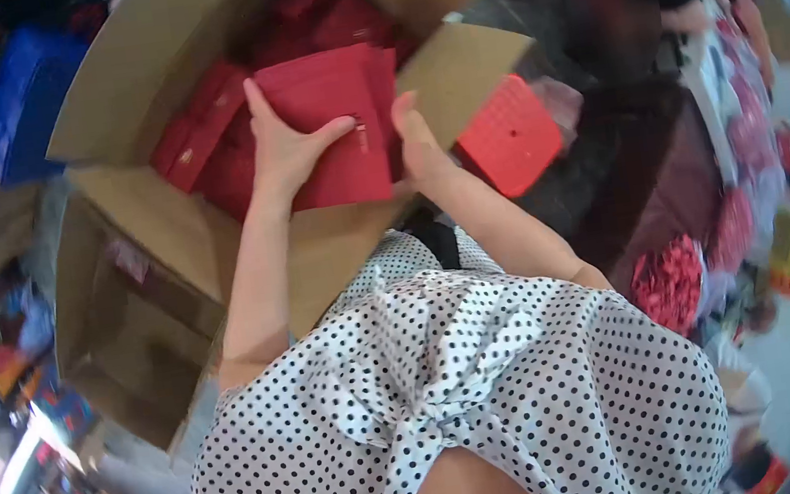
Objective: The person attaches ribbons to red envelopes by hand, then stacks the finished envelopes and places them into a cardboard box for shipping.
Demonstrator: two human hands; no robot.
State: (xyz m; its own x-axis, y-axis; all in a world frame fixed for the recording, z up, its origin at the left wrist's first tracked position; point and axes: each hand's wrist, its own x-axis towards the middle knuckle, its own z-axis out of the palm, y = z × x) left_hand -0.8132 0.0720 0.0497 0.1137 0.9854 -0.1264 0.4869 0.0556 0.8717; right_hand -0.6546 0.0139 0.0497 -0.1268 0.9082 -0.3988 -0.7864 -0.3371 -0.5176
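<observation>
A stack of flat red packets (334,170) with small pale print lies between my two hands at the mouth of a large cardboard box (121,93). My left hand (286,151) grips the stack's left side, thumb across the front face and index finger stretched up along the edge. Its other fingers are hidden. On the right edge, my right hand (419,147) holds the stack with the thumb raised and the remaining fingers mostly out of sight. More red packets (206,122) rest inside the box behind and left of the stack.
A red plastic stool (511,135) stands right of the box. Below left is another open cardboard box (135,334). A blue bin (31,101) sits at upper left. Dark red covering (652,170) and crinkled red material (668,284) lie to the right, near another person.
</observation>
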